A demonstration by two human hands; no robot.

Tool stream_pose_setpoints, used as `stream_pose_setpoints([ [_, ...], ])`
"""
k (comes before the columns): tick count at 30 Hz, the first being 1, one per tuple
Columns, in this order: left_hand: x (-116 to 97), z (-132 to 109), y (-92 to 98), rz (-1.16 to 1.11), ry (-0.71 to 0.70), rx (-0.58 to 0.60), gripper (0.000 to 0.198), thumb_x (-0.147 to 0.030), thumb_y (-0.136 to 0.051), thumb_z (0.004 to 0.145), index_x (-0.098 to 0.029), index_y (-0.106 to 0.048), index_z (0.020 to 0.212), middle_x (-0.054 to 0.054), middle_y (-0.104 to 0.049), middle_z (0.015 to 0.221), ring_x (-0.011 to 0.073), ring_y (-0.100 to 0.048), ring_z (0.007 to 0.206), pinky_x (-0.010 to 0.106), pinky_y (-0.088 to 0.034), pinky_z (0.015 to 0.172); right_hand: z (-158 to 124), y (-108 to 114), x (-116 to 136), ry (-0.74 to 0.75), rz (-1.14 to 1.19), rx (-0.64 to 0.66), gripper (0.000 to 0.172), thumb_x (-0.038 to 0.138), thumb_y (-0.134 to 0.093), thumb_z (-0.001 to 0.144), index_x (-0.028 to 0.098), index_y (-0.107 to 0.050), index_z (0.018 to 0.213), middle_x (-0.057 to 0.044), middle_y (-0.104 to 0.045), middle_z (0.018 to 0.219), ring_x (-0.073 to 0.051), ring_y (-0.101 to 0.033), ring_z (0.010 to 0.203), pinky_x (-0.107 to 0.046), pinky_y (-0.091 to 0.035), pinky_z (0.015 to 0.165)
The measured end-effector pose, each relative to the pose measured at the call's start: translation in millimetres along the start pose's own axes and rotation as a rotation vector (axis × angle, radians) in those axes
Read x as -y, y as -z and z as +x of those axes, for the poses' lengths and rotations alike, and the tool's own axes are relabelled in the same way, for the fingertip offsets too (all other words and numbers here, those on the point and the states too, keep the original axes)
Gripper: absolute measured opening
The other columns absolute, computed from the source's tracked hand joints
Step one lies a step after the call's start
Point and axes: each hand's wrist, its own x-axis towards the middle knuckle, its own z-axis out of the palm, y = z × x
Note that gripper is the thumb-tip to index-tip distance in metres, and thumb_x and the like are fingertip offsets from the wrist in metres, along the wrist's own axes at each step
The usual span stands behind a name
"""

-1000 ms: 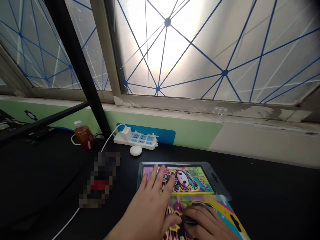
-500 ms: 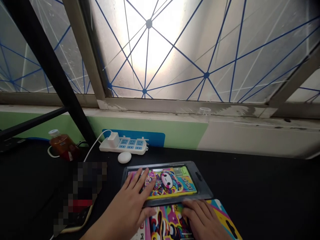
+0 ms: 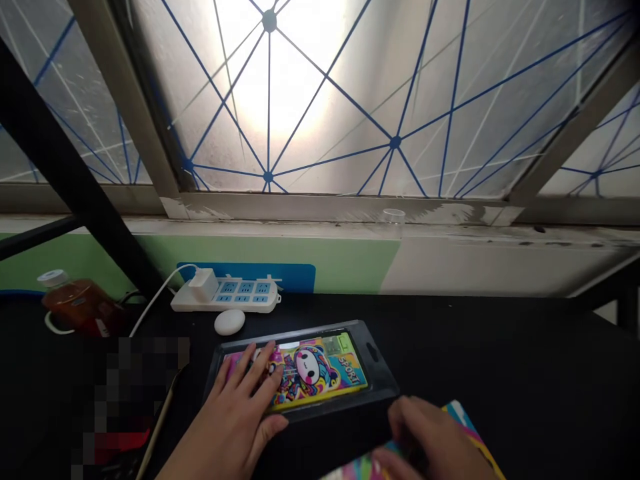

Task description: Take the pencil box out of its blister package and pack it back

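Note:
My left hand [image 3: 237,413] lies with fingers spread on a clear plastic blister shell [image 3: 377,377]. Inside the shell is a flat, brightly printed case [image 3: 313,370] with a cartoon figure and the word SPORT; my fingers cover its left end. Nearer to me on the right, my right hand [image 3: 440,437] is closed around a colourful printed card [image 3: 357,468]. The card is tilted and partly out of frame, and the fingers hide its middle.
On the black table [image 3: 500,373], a white power strip [image 3: 245,297] with a plugged-in charger stands by the wall. A white oval object [image 3: 229,323] lies before it. Far left is a bottle of reddish-brown liquid [image 3: 83,303]. A clear cup [image 3: 394,223] sits on the sill.
My right hand has closed on the printed card and drawn it right and toward me, away from the shell. My left hand stays flat on the shell. The view has shifted to the right.

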Motion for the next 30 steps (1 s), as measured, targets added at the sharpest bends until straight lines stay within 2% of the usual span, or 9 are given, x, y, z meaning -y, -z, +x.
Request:
stream_pose_setpoints([
  [3,4.7,-0.2,-4.5,0.015,-0.035,-0.019,0.038,-0.039,-0.048,0.106,-0.033,-0.065,0.139,0.004,-0.041,0.164,0.0401,-0.038,0.150,0.068,-0.043,0.110,6.5,32.4,-21.3,-0.206,0.003,0.008,0.036,0.055,-0.054,0.098,0.025,-0.055,0.080,0.001,-0.064,0.069,-0.017,-0.060,0.061,-0.028,-0.045,0.057],
  [6,6.7,-0.3,-3.7,0.038,-0.118,-0.060,0.031,-0.040,-0.046,0.106,-0.035,-0.072,0.123,0.000,-0.056,0.154,0.0379,-0.052,0.142,0.066,-0.050,0.106,12.7,57.7,-51.0,-0.330,0.063,0.173,0.044,0.058,-0.048,0.101,0.024,-0.060,0.076,0.001,-0.064,0.070,-0.016,-0.059,0.063,-0.026,-0.041,0.058],
  [10,2.7,2.4,3.5,0.015,-0.219,-0.179,0.028,-0.047,-0.053,0.103,-0.032,-0.076,0.098,0.000,-0.078,0.125,0.0321,-0.071,0.120,0.048,-0.064,0.094,12.3,69.4,-79.0,-0.389,0.090,0.256,0.051,0.059,-0.051,0.099,0.022,-0.057,0.065,0.003,-0.055,0.062,-0.014,-0.050,0.059,-0.026,-0.035,0.055],
  [13,-0.4,5.2,5.2,-0.047,-0.213,-0.241,0.029,-0.050,-0.060,0.100,-0.029,-0.074,0.086,0.000,-0.081,0.115,0.0280,-0.072,0.113,0.036,-0.066,0.089,9.1,69.3,-86.3,-0.404,0.087,0.259,0.052,0.061,-0.053,0.096,0.021,-0.058,0.063,0.003,-0.054,0.062,-0.014,-0.048,0.059,-0.027,-0.034,0.056],
  [19,3.8,3.7,-4.4,-0.118,-0.166,-0.245,0.020,-0.047,-0.067,0.096,-0.030,-0.072,0.089,0.002,-0.076,0.125,0.0293,-0.067,0.117,0.037,-0.063,0.090,8.2,74.3,-93.6,-0.445,0.063,0.255,0.054,0.071,-0.057,0.088,0.022,-0.065,0.066,-0.001,-0.063,0.068,-0.018,-0.055,0.063,-0.028,-0.038,0.057],
  [21,3.9,1.6,-7.7,-0.129,-0.148,-0.225,0.016,-0.046,-0.067,0.096,-0.032,-0.073,0.101,0.002,-0.074,0.127,0.0293,-0.066,0.117,0.039,-0.061,0.093,8.3,77.9,-95.2,-0.459,0.058,0.248,0.054,0.072,-0.057,0.087,0.023,-0.066,0.066,-0.001,-0.063,0.068,-0.018,-0.056,0.064,-0.028,-0.039,0.056],
  [23,2.3,-0.3,-10.5,-0.131,-0.106,-0.218,0.022,-0.044,-0.064,0.098,-0.034,-0.071,0.115,0.002,-0.072,0.130,0.0298,-0.064,0.117,0.043,-0.059,0.095,7.6,80.9,-95.6,-0.468,0.056,0.250,0.053,0.072,-0.058,0.086,0.023,-0.066,0.066,-0.001,-0.063,0.067,-0.018,-0.057,0.064,-0.028,-0.040,0.057],
  [26,0.1,-2.3,-14.0,-0.094,-0.030,-0.207,0.027,-0.044,-0.061,0.099,-0.033,-0.070,0.122,0.005,-0.069,0.135,0.0324,-0.062,0.120,0.049,-0.054,0.100,5.5,83.0,-96.1,-0.478,0.050,0.265,0.054,0.071,-0.059,0.085,0.023,-0.063,0.062,0.000,-0.060,0.063,-0.017,-0.053,0.060,-0.027,-0.038,0.054],
  [30,2.0,-3.8,-17.7,-0.043,-0.042,-0.143,0.036,-0.048,-0.059,0.099,-0.035,-0.067,0.132,0.007,-0.067,0.138,0.0338,-0.062,0.121,0.054,-0.051,0.103,2.8,81.2,-100.4,-0.485,0.035,0.254,0.056,0.073,-0.057,0.085,0.023,-0.060,0.061,0.001,-0.058,0.060,-0.016,-0.051,0.057,-0.027,-0.036,0.052],
])
